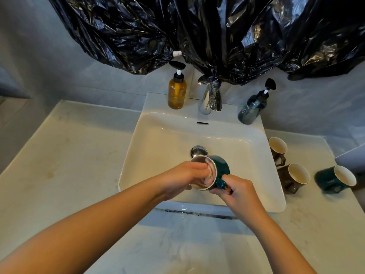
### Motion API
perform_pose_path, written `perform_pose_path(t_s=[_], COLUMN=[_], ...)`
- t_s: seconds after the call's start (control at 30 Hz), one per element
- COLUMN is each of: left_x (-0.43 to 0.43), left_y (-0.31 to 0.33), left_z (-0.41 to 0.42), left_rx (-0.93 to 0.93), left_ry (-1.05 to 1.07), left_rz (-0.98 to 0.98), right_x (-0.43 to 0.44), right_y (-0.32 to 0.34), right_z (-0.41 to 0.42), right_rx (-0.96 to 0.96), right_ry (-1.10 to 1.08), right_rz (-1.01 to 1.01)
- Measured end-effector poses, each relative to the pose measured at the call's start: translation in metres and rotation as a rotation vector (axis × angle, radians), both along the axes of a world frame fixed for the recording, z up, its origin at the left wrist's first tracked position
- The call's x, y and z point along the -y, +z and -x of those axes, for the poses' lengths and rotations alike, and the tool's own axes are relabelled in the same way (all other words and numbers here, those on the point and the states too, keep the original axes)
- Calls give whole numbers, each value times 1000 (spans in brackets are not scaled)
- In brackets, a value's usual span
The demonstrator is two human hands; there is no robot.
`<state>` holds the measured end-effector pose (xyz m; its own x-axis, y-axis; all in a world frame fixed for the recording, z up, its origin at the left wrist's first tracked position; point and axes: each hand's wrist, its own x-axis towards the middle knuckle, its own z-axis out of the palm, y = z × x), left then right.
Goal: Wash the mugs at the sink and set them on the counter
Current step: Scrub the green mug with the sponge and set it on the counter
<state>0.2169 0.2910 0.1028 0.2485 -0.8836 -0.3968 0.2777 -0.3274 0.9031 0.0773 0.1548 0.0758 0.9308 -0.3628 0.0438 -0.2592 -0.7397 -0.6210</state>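
Above sink, green mug between hands

The right hand holds a green mug by its handle over the sink, left hand seemingly reaching inside.

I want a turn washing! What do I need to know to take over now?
Right hand grips the green mug by its handle over the sink.
Left hand has fingers inside it, thumb outside the rim.
On the counter right of the sink: two brown mugs, a second green mug; washed or not, cannot tell.
Left: finish this mug, set it on the counter.
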Motion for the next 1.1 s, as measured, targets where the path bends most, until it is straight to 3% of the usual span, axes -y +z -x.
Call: perform_pose_path(t_s=[0.27,0.6,0.8,1.1], left_x=[-1,3,11,2], left_y=[-2,6,5,17], left_z=[-7,-9,-7,-12], left_rx=[337,257,368,441], left_ry=[-52,-217,-246,-454], left_rz=[33,-106,-194,-161], right_x=[6,5,3,9], right_y=[2,5,9,12], right_z=[-1,-7,-10,-3], right_rx=[24,-19,-49,-101], right_ry=[-18,10,56,-43], right_rz=[-49,-86,-89,-320])
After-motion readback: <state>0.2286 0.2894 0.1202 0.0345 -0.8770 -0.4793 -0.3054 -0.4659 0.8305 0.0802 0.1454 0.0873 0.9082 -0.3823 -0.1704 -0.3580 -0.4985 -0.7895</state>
